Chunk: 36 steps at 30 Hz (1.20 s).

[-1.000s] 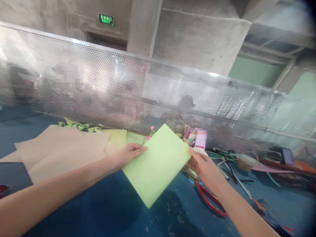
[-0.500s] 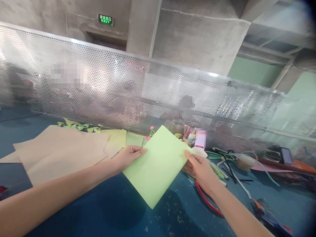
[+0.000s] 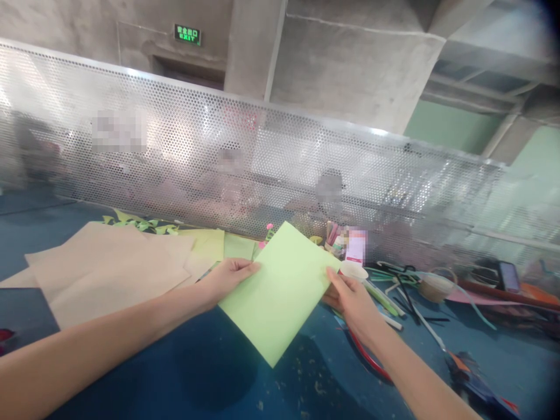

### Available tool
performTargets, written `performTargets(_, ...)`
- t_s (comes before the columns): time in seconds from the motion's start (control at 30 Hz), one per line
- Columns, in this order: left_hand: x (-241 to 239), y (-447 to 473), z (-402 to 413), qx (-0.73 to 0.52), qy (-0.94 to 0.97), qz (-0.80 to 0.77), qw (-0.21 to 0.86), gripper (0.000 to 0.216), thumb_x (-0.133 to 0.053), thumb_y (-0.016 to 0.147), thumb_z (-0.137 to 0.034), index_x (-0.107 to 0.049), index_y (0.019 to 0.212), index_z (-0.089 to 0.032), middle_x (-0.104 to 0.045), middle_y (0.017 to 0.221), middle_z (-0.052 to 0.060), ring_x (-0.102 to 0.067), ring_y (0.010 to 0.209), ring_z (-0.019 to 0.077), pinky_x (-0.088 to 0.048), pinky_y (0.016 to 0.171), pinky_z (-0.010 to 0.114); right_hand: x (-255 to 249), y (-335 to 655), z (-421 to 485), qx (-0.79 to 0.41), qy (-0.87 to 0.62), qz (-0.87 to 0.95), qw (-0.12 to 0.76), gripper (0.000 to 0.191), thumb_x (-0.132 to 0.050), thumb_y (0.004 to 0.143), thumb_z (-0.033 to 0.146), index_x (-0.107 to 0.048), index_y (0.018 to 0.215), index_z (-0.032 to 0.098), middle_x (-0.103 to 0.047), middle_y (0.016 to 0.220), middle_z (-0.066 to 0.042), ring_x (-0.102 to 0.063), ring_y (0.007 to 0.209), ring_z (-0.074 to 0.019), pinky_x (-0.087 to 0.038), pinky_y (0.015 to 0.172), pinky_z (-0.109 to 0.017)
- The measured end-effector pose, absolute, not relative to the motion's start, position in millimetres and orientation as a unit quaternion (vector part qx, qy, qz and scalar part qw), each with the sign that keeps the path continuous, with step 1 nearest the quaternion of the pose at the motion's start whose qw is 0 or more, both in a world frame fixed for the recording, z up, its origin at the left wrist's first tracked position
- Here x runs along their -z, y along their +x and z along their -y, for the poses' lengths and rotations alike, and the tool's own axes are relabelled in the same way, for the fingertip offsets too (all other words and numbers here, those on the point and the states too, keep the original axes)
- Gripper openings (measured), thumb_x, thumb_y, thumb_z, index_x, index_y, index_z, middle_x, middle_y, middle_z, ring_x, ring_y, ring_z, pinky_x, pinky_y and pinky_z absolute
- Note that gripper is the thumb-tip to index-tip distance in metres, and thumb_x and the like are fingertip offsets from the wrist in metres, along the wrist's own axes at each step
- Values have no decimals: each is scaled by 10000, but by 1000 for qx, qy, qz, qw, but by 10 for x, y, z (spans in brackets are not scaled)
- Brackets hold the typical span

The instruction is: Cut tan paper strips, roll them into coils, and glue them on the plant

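Note:
A light green sheet of paper [image 3: 280, 291] is held up, turned like a diamond, above the blue table [image 3: 196, 373]. My left hand [image 3: 230, 275] pinches its left corner with thumb on top. My right hand [image 3: 350, 300] grips the right corner, fingers closed round the edge. Red-handled scissors [image 3: 365, 356] lie on the table just under my right wrist.
Brown paper sheets [image 3: 105, 268] and yellow-green sheets [image 3: 219, 245] lie at the left. A perforated metal screen [image 3: 262, 169] runs along the table's far edge. At the right lie a white cup [image 3: 353, 270], pens, a tape roll [image 3: 433, 287], a phone [image 3: 507, 277] and scraps.
My right hand has slid a little left and down along the green sheet's right corner. The sheet and my left hand have hardly moved.

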<state>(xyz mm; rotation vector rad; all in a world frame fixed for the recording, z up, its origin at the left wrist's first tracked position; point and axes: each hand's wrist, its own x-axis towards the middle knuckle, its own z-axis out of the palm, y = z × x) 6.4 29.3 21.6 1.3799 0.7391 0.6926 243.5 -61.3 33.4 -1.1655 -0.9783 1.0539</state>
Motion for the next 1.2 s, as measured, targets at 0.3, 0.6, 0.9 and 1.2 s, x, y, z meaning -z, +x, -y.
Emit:
performTargets(0.3, -196, 78, -288, -318, 581, -312, 682, 394, -604, 720, -491, -679, 935, -169, -722, 793, 75, -665, 645, 204, -528, 592, 298, -285, 2402, 619, -445, -525, 438, 578, 343, -645, 715, 430, -682, 852, 118, -727, 835, -85, -665, 845, -259, -530, 756, -365)
performTargets(0.6, -217, 82, -259, -331, 578, -314, 676, 378, -604, 730, -473, -678, 940, -168, -723, 753, 60, -660, 608, 183, -526, 570, 277, -272, 2398, 622, -457, -528, 469, 540, 305, -609, 742, 432, -691, 830, 151, -726, 863, -60, -662, 863, -258, -518, 780, -368)
performTargets(0.9, -177, 96, -278, -344, 575, -320, 669, 412, -611, 700, -511, -681, 903, -159, -723, 775, 66, -667, 641, 207, -519, 597, 295, -266, 2384, 630, -453, -554, 475, 512, 301, -628, 711, 447, -691, 762, 157, -727, 832, -50, -659, 869, -263, -510, 794, -369)
performTargets(1.2, -121, 90, -310, -365, 582, -313, 655, 417, -591, 715, -518, -676, 931, -171, -720, 798, 65, -668, 691, 226, -517, 605, 304, -290, 2334, 669, -479, -547, 482, 489, 292, -617, 721, 450, -706, 766, 175, -729, 811, -56, -667, 824, -247, -501, 767, -359)
